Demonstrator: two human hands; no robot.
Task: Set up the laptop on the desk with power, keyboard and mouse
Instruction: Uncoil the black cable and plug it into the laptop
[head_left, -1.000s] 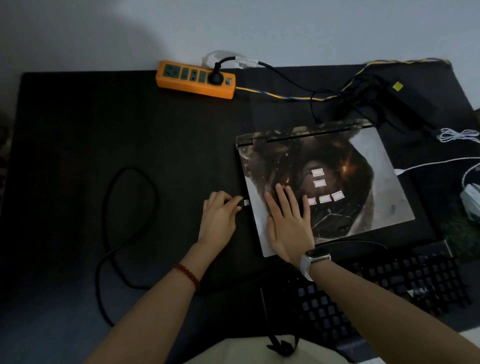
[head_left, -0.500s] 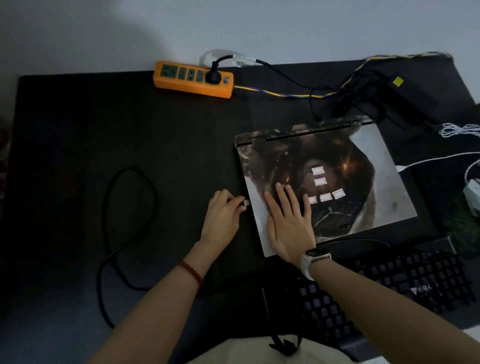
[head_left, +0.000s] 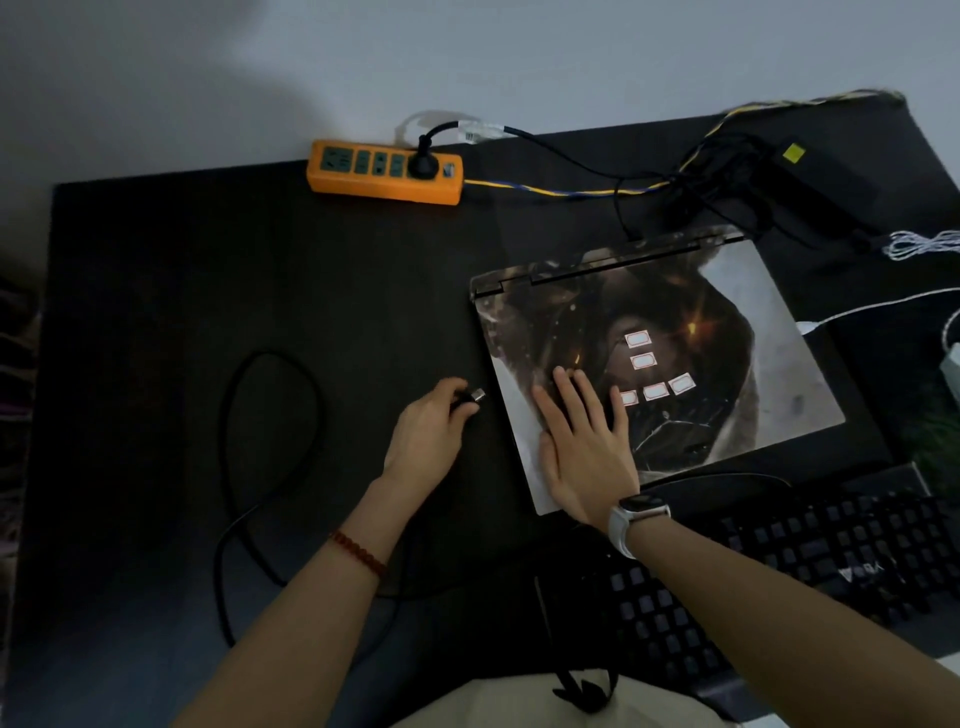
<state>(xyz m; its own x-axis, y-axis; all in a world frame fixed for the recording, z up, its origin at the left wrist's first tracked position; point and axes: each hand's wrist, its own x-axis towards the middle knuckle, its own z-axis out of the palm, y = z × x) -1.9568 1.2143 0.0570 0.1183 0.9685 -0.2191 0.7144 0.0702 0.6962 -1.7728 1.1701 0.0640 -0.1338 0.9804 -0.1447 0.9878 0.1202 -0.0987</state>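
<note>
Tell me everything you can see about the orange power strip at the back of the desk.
The orange power strip is a long plastic-looking bar lying flat near the black desk's back edge, left of the closed laptop. Its top carries a row of dark green sockets. One round black plug sits in a socket near its right end, and a yellow and blue cord leaves that end, running right.

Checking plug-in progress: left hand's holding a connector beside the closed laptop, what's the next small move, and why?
Probably slide the plug rightward into the laptop side port. The left hand pinches it just off the edge, not yet touching, while the right hand lies flat on the lid.
</note>
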